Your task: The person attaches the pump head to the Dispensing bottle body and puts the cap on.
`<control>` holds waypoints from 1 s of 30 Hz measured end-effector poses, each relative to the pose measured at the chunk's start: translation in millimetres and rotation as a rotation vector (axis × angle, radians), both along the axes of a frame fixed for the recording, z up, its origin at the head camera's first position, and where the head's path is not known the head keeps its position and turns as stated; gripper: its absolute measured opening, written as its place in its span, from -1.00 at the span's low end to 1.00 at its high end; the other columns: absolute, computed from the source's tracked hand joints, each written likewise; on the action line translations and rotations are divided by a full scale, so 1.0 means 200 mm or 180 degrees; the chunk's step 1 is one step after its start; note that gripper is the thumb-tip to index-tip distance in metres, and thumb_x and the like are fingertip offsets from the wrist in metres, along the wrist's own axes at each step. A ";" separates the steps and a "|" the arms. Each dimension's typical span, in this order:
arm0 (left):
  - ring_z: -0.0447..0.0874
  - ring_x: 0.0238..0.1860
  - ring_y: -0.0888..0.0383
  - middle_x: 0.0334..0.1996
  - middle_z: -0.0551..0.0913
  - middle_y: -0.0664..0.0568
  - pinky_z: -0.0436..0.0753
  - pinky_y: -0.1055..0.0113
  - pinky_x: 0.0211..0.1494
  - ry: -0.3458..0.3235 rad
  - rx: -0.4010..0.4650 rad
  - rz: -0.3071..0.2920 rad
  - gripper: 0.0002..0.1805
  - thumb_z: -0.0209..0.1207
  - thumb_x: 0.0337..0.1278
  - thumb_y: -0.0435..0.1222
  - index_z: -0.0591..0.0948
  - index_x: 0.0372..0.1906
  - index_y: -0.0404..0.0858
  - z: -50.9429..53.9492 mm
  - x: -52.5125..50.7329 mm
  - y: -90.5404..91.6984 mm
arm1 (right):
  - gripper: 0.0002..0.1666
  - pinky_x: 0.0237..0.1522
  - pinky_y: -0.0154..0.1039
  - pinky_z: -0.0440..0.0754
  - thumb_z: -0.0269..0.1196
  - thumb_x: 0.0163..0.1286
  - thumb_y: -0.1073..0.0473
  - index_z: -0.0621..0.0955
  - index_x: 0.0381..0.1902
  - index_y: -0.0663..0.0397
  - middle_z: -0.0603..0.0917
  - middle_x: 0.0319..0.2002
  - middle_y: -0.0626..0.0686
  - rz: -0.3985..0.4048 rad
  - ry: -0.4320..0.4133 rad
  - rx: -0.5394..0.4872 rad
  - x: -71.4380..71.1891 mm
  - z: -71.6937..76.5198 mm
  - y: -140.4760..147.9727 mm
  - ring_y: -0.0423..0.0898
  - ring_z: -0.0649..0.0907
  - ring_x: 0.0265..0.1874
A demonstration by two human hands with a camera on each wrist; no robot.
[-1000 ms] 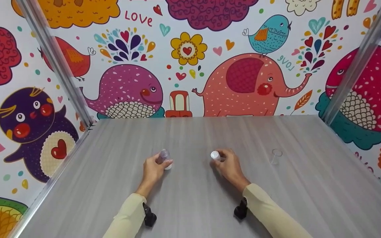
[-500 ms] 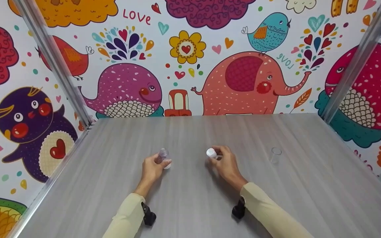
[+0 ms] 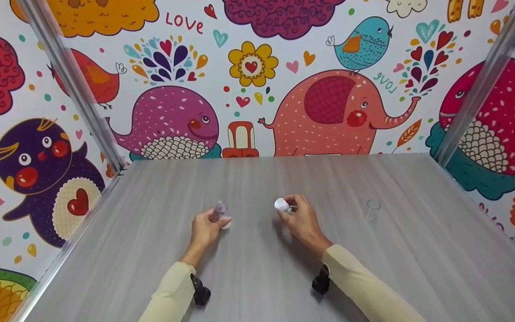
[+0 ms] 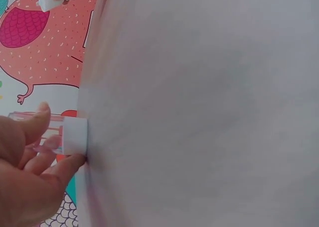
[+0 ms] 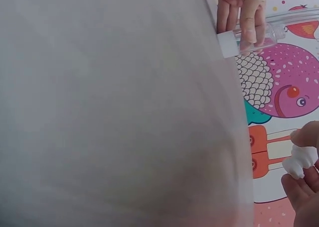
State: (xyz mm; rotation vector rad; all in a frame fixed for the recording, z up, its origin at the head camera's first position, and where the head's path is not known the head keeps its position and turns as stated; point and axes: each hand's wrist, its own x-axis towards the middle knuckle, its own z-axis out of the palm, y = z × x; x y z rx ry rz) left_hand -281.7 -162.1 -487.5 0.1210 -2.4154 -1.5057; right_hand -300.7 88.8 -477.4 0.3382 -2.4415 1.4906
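My left hand (image 3: 206, 230) grips a small clear bottle (image 3: 220, 207), which stands upright on the table. A white band (image 4: 75, 136) around the bottle's base shows in the left wrist view, with thumb and fingers around the clear part above it. Between thumb and fingers of my right hand (image 3: 306, 223) is a small white pump or spray head (image 3: 280, 205), held tilted above the table. Ridged, stepped white parts of this head (image 5: 300, 161) show in the right wrist view; its exact kind is unclear.
A clear, open-topped cup or cap (image 3: 373, 210) stands on the grey wood-grain table (image 3: 257, 268) to the right of my right hand. Cartoon-printed walls (image 3: 248, 103) rise behind and at the sides, with metal posts (image 3: 476, 89) in the corners.
My right hand has moved a little left and away from me, and the white head now tilts more to the left. The left hand and bottle stay nearly in place.
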 end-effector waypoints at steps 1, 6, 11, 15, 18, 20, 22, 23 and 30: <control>0.73 0.00 -0.23 -0.11 0.74 -0.41 0.68 0.02 0.06 0.0004 -0.0001 0.0005 -0.60 0.42 0.01 -0.41 0.67 -0.03 -0.55 0.00 0.00 0.00 | -0.66 0.11 -0.03 0.66 0.38 0.23 0.37 0.57 -0.05 0.20 0.60 -0.07 0.14 0.0008 0.0008 0.0022 0.00 0.00 0.00 0.07 0.66 0.03; 0.74 0.01 -0.24 -0.11 0.74 -0.40 0.67 0.02 0.07 0.0005 -0.0022 0.0014 -0.63 0.42 0.00 -0.42 0.69 -0.06 -0.54 0.00 0.00 0.00 | -0.66 0.09 -0.02 0.66 0.40 0.21 0.37 0.58 -0.06 0.22 0.61 -0.10 0.15 0.0043 0.0148 0.0166 0.01 0.01 -0.01 0.08 0.66 -0.01; 0.74 0.00 -0.22 -0.12 0.74 -0.39 0.67 0.02 0.09 -0.0026 -0.0032 -0.0007 -0.63 0.43 -0.01 -0.41 0.69 -0.06 -0.53 0.00 0.00 -0.01 | -0.65 0.09 0.00 0.65 0.40 0.21 0.37 0.58 -0.05 0.22 0.62 -0.08 0.16 0.0097 0.0221 0.0182 0.01 0.03 -0.02 0.10 0.66 0.00; 0.73 0.02 -0.22 -0.10 0.75 -0.38 0.66 0.01 0.10 -0.0067 -0.0053 -0.0004 -0.62 0.42 0.00 -0.40 0.69 -0.05 -0.52 0.00 0.00 -0.01 | -0.65 0.11 0.01 0.65 0.39 0.22 0.38 0.58 -0.03 0.23 0.65 -0.06 0.18 0.0183 0.0252 0.0179 0.01 0.05 -0.03 0.11 0.67 0.01; 0.72 0.05 -0.23 -0.07 0.74 -0.38 0.65 -0.01 0.12 -0.0104 -0.0094 -0.0003 -0.59 0.42 0.02 -0.39 0.68 -0.01 -0.52 0.00 0.00 -0.01 | -0.64 0.11 0.00 0.65 0.39 0.22 0.38 0.58 -0.03 0.21 0.67 -0.06 0.16 0.0198 0.0213 0.0199 0.01 0.06 -0.05 0.09 0.68 0.02; 0.72 0.05 -0.24 -0.06 0.73 -0.39 0.64 -0.01 0.13 -0.0117 -0.0106 0.0003 -0.59 0.41 0.02 -0.39 0.68 0.00 -0.52 0.00 0.00 -0.01 | -0.64 0.11 0.01 0.65 0.40 0.22 0.37 0.58 -0.03 0.20 0.68 -0.06 0.15 0.0203 0.0220 0.0226 0.01 0.07 -0.05 0.08 0.68 0.02; 0.72 0.05 -0.23 -0.07 0.74 -0.38 0.64 -0.01 0.13 -0.0126 -0.0103 0.0013 -0.60 0.42 0.02 -0.39 0.68 -0.02 -0.52 -0.01 0.00 -0.01 | -0.64 0.11 0.01 0.65 0.40 0.21 0.37 0.59 -0.03 0.20 0.68 -0.06 0.14 0.0207 0.0223 0.0244 0.02 0.08 -0.06 0.07 0.68 0.01; 0.72 0.04 -0.23 -0.08 0.74 -0.38 0.64 -0.01 0.13 -0.0125 -0.0101 0.0017 -0.61 0.42 0.02 -0.39 0.69 -0.04 -0.52 -0.01 0.00 -0.01 | -0.63 0.11 0.01 0.66 0.41 0.21 0.37 0.59 -0.03 0.19 0.69 -0.06 0.14 0.0210 0.0227 0.0247 0.02 0.09 -0.06 0.07 0.68 0.01; 0.72 0.04 -0.22 -0.08 0.75 -0.36 0.64 -0.02 0.13 -0.0138 -0.0106 0.0038 -0.65 0.43 0.01 -0.38 0.71 -0.08 -0.47 0.00 0.00 -0.01 | -0.63 0.08 -0.03 0.68 0.43 0.20 0.33 0.61 -0.04 0.18 0.70 -0.08 0.13 0.0268 0.0327 0.0249 0.02 0.11 -0.08 0.04 0.70 -0.02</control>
